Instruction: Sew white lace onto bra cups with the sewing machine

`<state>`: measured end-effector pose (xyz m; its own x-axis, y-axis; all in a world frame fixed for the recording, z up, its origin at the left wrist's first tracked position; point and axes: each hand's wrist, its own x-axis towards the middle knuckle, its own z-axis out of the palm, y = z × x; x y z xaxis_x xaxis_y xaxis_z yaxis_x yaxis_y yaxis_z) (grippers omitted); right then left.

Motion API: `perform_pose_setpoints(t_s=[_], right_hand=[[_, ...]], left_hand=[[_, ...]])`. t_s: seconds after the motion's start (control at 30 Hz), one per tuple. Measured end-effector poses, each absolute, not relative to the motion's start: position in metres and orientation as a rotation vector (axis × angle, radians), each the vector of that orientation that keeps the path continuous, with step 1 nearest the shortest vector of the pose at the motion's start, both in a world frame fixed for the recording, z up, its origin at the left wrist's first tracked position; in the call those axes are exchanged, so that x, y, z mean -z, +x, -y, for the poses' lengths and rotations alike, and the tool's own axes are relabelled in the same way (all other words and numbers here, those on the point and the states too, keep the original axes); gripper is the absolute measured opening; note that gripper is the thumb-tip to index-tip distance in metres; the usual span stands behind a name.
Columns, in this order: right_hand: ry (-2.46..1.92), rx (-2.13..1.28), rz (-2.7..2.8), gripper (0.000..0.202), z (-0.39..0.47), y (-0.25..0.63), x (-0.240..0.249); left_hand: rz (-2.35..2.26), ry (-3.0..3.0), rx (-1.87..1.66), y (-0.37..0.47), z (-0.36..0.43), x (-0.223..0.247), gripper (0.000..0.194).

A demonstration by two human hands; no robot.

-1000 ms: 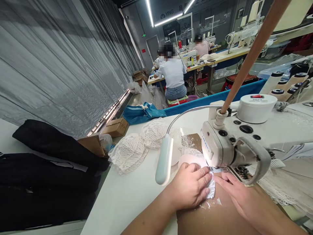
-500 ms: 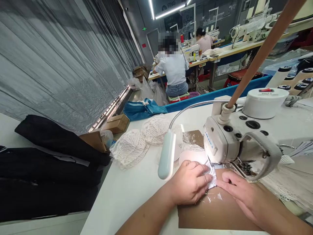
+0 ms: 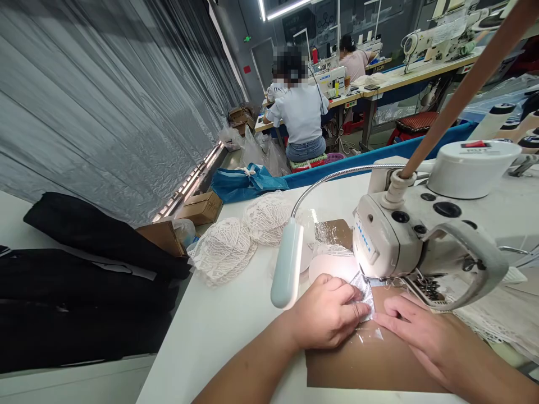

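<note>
While the big white work table [image 3: 236,331] takes up most of my view, the cream-white industrial sewing machine [image 3: 404,235] sits on it to my right, with its pale gooseneck lamp [image 3: 287,264] hanging beside my wrist. Two white lace bra cups [image 3: 240,238] are piled further back. My left hand [image 3: 326,314] lies flat, fingers together, pressing the small white lace fabric piece [image 3: 365,293] down at the needle. My right hand [image 3: 415,331] rests flat just beside it, fingertips touching its edge, on the brown paper sheet [image 3: 370,359].
</note>
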<state>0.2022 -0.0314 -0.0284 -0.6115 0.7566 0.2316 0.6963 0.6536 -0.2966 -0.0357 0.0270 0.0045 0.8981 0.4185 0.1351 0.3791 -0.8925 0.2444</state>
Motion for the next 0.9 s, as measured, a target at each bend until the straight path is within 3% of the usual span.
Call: perform_pose_setpoints(t_s=[0.37, 0.9], right_hand=[[-1.119, -0.283, 2.438, 0.031, 0.031, 0.200, 0.025], [-1.176, -0.140, 2.354, 0.046, 0.032, 0.193, 0.026]], left_hand=[[-0.556, 2.847, -0.240, -0.037, -0.029, -0.004, 0.028], [-0.769, 2.816, -0.256, -0.025, -0.030, -0.007, 0.034]])
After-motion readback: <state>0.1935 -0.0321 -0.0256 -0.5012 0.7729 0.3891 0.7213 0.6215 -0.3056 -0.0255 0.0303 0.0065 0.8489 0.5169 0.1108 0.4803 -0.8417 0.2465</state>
